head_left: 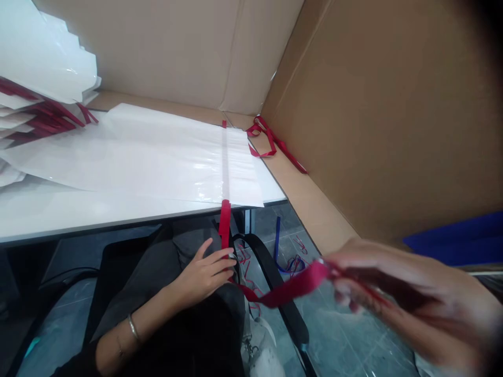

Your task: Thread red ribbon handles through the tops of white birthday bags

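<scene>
A white plastic sheet or bag (pixel 168 152) lies flat on the white table, with a see-through channel near its right end. Red ribbon (pixel 225 225) comes out of the channel at the table's front edge and hangs down. My left hand (pixel 206 273) is beside the hanging ribbon below the edge, fingers spread, fingertips against it. The ribbon runs on to the right, up to my right hand (pixel 393 293), which is blurred, close to the camera and pinching it. A short red end shows at the sheet's far edge.
Stacked white bags with red ribbons (pixel 58 57) are at the left. Loose red ribbon (pixel 271 139) lies by the cardboard wall (pixel 393 115). A chair armrest (pixel 271 277) stands below the table edge, with blue and red scraps on the floor. Blue material (pixel 459 238) is at the right.
</scene>
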`<state>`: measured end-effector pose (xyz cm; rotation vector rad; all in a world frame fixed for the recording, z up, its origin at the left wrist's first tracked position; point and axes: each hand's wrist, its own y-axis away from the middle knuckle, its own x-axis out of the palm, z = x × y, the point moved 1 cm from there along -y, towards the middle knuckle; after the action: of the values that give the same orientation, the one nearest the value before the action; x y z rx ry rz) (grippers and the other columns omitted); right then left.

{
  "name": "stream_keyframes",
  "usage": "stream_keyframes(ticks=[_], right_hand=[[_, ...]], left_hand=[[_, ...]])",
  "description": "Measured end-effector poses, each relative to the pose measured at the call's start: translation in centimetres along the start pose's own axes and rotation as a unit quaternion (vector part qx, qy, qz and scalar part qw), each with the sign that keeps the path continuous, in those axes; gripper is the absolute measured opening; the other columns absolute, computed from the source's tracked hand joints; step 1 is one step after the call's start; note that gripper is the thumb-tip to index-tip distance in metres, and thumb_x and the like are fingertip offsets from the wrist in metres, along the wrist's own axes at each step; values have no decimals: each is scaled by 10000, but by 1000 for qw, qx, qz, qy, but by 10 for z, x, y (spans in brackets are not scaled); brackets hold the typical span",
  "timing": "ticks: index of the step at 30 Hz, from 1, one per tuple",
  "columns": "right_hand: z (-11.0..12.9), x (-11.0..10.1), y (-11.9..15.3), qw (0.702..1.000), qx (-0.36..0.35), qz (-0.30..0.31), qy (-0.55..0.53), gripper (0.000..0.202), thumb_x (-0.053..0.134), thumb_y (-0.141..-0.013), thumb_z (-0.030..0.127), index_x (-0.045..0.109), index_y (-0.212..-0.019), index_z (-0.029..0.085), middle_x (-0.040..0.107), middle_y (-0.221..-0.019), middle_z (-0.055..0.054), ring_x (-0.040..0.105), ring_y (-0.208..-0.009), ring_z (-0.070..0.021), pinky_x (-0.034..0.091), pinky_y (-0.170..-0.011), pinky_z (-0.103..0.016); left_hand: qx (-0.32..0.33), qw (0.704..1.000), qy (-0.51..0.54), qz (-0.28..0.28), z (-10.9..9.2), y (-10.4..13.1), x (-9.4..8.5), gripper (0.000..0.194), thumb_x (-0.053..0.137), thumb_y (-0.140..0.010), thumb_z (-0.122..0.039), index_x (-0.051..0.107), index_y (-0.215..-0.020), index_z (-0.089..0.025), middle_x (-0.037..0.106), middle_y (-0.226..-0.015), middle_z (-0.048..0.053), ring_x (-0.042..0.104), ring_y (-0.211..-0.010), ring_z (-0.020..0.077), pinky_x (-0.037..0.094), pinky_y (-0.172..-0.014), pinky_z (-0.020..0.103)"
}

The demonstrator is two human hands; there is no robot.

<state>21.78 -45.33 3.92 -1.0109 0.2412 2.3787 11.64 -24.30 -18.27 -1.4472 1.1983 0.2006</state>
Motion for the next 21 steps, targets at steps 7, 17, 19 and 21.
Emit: stream_keyframes(ticks=[7, 17, 19, 21], right_hand=[[-11, -13, -15, 996, 29, -85, -27, 197, 601, -841, 339, 647, -1007, 243, 642, -694, -11, 606, -578, -129, 522, -510, -208], [-37, 30, -100, 997, 29, 21, 69, 338, 475, -856, 112, 550, -1185, 126, 635, -745, -29, 571, -579, -120, 460, -555, -234], [-51, 40, -138, 983, 32, 4, 179, 362, 486, -839, 72, 553, -1190, 123, 657, -812, -50, 601, -661, -130, 461, -615, -227], [-61, 54, -175, 965, 16, -7, 261, 353, 485, -834, 54, 573, -1169, 119, 665, -910, -76, 616, -795, -149, 460, -699, -224]], left_hand=[[-36, 965, 199, 170, -37, -21, -16, 180, 503, -913, -256, 612, -973, -126, 679, -932, 48, 563, -1096, 180, 88, -1145, 369], [-114, 885, 420, 164, -56, -43, -62, 296, 382, -942, -164, 637, -1092, -155, 672, -981, 66, 568, -945, 150, 429, -861, 206], [-98, 892, 394, 200, -58, -43, -73, 279, 391, -933, -170, 627, -1083, -163, 665, -906, 69, 535, -901, 154, 437, -818, 197], [-135, 888, 375, 230, -57, -42, -82, 239, 427, -927, -197, 602, -1089, -194, 647, -896, 58, 539, -856, 140, 443, -777, 179]])
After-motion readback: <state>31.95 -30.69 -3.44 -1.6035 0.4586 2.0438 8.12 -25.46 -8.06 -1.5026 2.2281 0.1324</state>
